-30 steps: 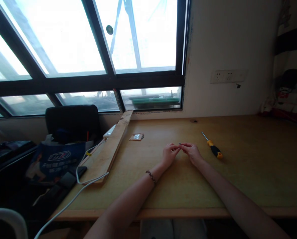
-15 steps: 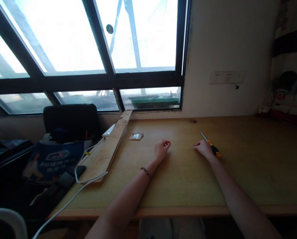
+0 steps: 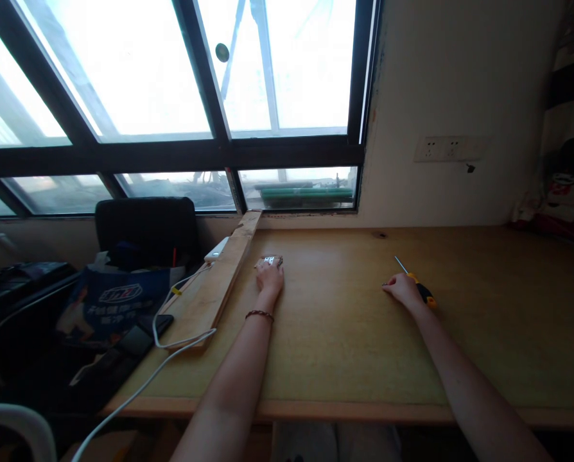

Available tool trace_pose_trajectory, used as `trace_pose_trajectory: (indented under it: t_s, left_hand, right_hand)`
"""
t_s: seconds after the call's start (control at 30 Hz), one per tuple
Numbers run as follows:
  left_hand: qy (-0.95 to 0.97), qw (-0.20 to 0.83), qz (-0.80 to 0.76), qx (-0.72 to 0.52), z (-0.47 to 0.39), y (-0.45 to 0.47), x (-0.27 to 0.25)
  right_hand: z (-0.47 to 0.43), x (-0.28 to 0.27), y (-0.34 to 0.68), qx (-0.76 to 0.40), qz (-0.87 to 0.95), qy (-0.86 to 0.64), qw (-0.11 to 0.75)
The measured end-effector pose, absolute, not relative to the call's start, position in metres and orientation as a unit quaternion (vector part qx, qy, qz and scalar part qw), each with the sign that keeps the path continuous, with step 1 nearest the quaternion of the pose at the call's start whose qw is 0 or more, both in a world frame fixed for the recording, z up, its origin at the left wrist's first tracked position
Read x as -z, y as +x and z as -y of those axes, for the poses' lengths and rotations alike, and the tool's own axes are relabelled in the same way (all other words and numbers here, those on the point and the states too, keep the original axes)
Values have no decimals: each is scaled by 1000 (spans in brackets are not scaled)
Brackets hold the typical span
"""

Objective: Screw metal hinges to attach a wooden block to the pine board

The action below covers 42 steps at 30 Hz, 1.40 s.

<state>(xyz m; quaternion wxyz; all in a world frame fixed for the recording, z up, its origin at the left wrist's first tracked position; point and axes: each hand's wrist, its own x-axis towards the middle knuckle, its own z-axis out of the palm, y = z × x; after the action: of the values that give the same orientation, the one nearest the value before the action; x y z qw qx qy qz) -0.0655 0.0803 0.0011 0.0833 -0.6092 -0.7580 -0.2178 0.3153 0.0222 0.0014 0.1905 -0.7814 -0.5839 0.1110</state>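
Note:
My left hand (image 3: 269, 280) reaches onto a small flat wooden piece (image 3: 259, 263) with a shiny metal plate, like a hinge, on top. Its fingers are closed at the piece's near side and cover part of it. On the right, my right hand (image 3: 401, 289) rests low over the table, with thumb and fingers pinched together. A tiny dark thing shows at those fingertips, too small to name. Behind and beside that hand lies a yellow and black screwdriver (image 3: 427, 296), its metal shaft pointing away to the left; the hand hides part of it.
A long wooden board (image 3: 210, 301) lies along the left of the table (image 3: 335, 359), with a white power strip (image 3: 216, 249) and white cable (image 3: 137, 391) beside it. A black chair (image 3: 145, 221) holding a blue bag (image 3: 118, 295) stands left. Windows and a wall socket (image 3: 442, 149) are behind.
My left hand has moved left and forward from the middle of the table onto the wooden piece. My right hand stays pinched by the screwdriver. The view has shifted slightly.

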Motion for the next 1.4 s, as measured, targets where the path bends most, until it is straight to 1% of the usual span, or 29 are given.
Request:
trace_pose_trajectory:
  t_s: [0.17, 0.4, 0.57, 0.87, 1.13, 1.4]
  left_hand:
    - [-616, 83, 758, 198, -82, -62, 0]
    - [-631, 110, 743, 192, -85, -66, 7]
    - [-627, 106, 748, 192, -85, -66, 6]
    - [-628, 86, 750, 191, -84, -65, 4]
    - [-644, 77, 740, 176, -83, -64, 3]
    - [-650, 82, 736, 172, -87, -61, 1]
  right_hand:
    - [-23, 1, 318, -79, 582, -786, 190]
    - [-21, -3, 317, -53, 577, -802, 144]
    - [-20, -5, 315, -51, 577, -805, 128]
    - [-16, -9, 312, -36, 577, -806, 129]
    - [-14, -12, 307, -18, 570, -815, 108]
    - [-14, -12, 303, 3, 583, -806, 106]
